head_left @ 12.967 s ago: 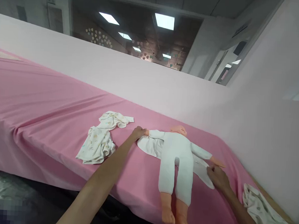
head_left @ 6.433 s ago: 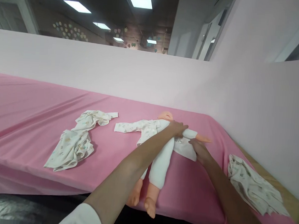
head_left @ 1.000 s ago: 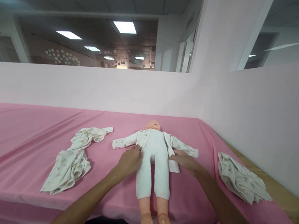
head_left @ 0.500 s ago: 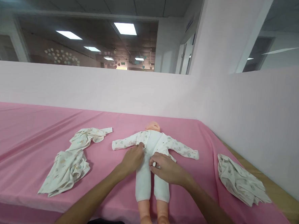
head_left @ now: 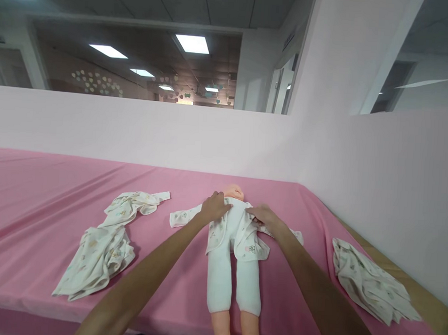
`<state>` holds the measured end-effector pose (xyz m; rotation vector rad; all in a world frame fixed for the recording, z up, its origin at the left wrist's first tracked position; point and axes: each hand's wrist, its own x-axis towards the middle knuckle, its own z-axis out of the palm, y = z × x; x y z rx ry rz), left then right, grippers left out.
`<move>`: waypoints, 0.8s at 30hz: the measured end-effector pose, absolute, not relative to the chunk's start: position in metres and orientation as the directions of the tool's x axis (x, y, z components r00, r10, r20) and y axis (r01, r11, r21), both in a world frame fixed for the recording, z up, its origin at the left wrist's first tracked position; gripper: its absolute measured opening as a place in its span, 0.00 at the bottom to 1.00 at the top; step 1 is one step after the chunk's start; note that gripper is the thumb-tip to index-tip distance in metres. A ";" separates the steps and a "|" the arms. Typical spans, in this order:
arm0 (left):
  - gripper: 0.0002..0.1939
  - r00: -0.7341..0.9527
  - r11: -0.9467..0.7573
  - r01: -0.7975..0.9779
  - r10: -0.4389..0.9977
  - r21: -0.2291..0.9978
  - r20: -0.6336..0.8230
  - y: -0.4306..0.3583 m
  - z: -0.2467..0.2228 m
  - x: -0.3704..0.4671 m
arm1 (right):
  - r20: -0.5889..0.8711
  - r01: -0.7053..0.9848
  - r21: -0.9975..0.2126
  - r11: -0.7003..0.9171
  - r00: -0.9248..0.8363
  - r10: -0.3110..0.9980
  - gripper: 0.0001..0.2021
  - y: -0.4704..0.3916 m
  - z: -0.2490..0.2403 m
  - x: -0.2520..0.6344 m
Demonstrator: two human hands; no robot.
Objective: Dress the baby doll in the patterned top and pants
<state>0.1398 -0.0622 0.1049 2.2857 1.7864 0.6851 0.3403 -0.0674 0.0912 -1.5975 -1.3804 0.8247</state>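
A doll (head_left: 219,283) lies on its back, feet toward me, with a white body and bare lower legs. It wears a white patterned jacket (head_left: 255,248) that hangs open at the front, both sleeves spread outward. My left hand (head_left: 215,206) is at the doll's left-side shoulder in view, its fingers closed at the jacket's edge near the neck. On the other side of the chest, my right hand (head_left: 264,217) has its fingers bent on the jacket's other front edge. The cloth between the fingers is mostly hidden.
Crumpled patterned clothes (head_left: 102,261) lie on the pink sheet (head_left: 47,207) to the left. Another folded patterned garment (head_left: 372,282) lies at the right, near a wooden edge (head_left: 400,272). A white wall (head_left: 153,133) stands behind the sheet.
Both hands have moved up from the doll's waist to its upper chest. The jacket's front panels now hang lower, over the hips. The view has shifted slightly.
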 end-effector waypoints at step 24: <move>0.12 0.217 -0.399 0.727 0.906 0.559 0.364 -0.014 0.079 0.151 | 0.408 0.547 -0.771 0.326 0.031 0.912 0.11 -0.025 0.085 0.298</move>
